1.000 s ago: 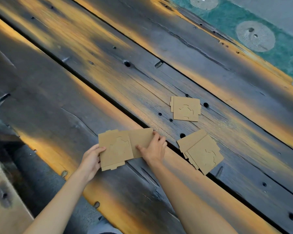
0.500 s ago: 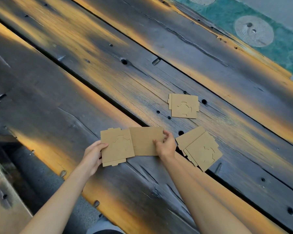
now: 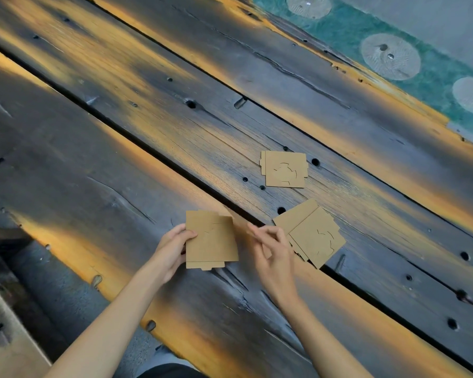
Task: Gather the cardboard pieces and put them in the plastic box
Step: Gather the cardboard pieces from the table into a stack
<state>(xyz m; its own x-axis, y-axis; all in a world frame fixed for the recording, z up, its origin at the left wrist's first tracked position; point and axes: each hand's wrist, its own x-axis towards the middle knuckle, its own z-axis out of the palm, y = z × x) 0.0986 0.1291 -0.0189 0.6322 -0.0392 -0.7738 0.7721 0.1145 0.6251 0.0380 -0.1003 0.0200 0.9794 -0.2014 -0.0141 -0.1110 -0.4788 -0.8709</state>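
My left hand point(image 3: 172, 252) grips the left edge of a brown cardboard piece point(image 3: 212, 241) with a cut-out outline, lifted slightly off the dark wooden planks point(image 3: 120, 186). To its right, my right hand point(image 3: 273, 252) pinches a second cardboard piece point(image 3: 239, 221), which is tilted nearly edge-on and blurred. A small fanned stack of cardboard pieces point(image 3: 311, 233) lies just right of my right hand. One more cardboard piece point(image 3: 284, 169) lies flat farther back. No plastic box is in view.
The planks run diagonally with dark gaps point(image 3: 159, 156) between them and several bolt holes. A green mat point(image 3: 432, 77) with pale round discs lies beyond the far right edge. The near plank's edge drops off at the lower left point(image 3: 74, 268).
My right hand has lifted the right-hand cardboard piece from flat on the plank to nearly edge-on beside the left piece. My left hand has tilted its piece upward.
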